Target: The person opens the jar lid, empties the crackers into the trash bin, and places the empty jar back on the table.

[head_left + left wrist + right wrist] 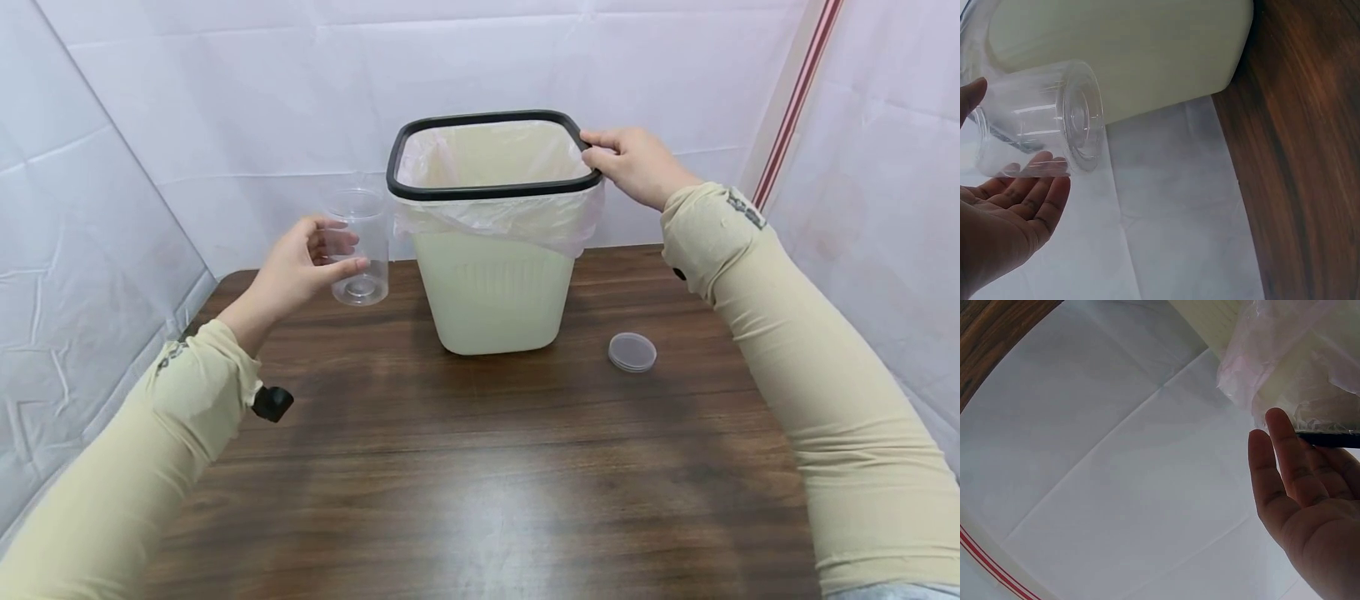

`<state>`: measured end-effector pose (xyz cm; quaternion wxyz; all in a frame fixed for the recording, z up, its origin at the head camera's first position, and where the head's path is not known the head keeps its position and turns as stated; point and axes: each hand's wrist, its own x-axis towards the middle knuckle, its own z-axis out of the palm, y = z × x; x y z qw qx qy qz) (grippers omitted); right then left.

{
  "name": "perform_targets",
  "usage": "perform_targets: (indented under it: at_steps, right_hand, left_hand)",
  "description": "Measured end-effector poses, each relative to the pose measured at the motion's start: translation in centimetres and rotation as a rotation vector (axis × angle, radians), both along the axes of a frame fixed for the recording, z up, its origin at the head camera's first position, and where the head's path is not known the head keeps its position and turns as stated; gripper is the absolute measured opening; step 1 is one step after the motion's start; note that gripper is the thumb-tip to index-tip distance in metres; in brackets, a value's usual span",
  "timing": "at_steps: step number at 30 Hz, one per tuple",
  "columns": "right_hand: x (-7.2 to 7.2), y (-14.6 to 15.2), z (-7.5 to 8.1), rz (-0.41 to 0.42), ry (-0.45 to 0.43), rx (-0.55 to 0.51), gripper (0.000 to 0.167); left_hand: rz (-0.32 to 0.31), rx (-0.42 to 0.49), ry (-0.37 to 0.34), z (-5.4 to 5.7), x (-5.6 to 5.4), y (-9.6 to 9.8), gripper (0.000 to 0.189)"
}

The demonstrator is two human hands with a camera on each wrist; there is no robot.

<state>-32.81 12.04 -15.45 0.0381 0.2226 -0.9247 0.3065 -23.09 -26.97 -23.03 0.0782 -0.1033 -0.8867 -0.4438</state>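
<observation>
My left hand (303, 257) holds a clear plastic jar (372, 242) upright, just left of the bin, with the thumb on the near side and the fingers behind. In the left wrist view the jar's round base (1082, 115) shows, and nothing is seen inside it. A pale green trash bin (491, 292) stands on the table with a thin pinkish bag (517, 218) lining it and folded over outside. My right hand (633, 165) grips the black rim (495, 193) at the bin's right side. In the right wrist view, two fingers stick out past the rim.
A round translucent lid (632, 352) lies on the dark wooden table (480, 467), to the right of the bin. White cloth (262, 100) hangs behind and at both sides. A red-striped strip (797, 104) runs down the back right corner.
</observation>
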Motion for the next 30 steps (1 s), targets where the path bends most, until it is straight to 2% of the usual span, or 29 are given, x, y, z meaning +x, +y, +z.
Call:
perform_targets:
  at_steps: [12,17,23,30]
  right_hand:
    - [0.1,0.1,0.1,-0.001,-0.004,0.004,0.053]
    - [0.1,0.0,0.1,-0.007,-0.003,0.011,0.053]
    - [0.3,0.0,0.2,-0.009,-0.005,0.019,0.053]
    - [0.5,0.1,0.3,-0.001,0.0,0.011,0.054]
  left_hand:
    - [-0.012,0.047,0.015,-1.9,0.8,0.2,0.057]
    - [-0.026,0.089,0.018,-2.9,1.3,0.7,0.054]
    - [-0.035,0.11,0.002,-4.4,2.0,1.3,0.054]
    - [-0.041,0.113,0.011,-5.6,2.4,1.9,0.052]
